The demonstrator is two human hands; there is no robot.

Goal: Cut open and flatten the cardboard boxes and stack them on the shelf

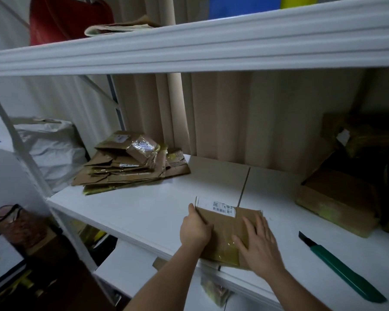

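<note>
Flattened box [225, 234]: light, thin, taped patches prob slick. Left hand [194, 227] pinches 9 o'clock edge; right hand [257, 243] spread flat on top. Stack [130, 167] at 10 o'clock.

Box: flattened cardboard box [225, 232], lower centre, on white shelf [144, 209].
Left hand [194, 230]: grips its left edge.
Right hand [258, 245]: flat on top.
Knife: green utility knife [341, 268], lower right.
Stack: flattened boxes [130, 164], centre left.

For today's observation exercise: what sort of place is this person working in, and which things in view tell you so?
Probably a storeroom or packing area: a white metal shelving unit bears a pile of flattened brown cardboard boxes, more taped brown boxes and a green utility knife.
</note>
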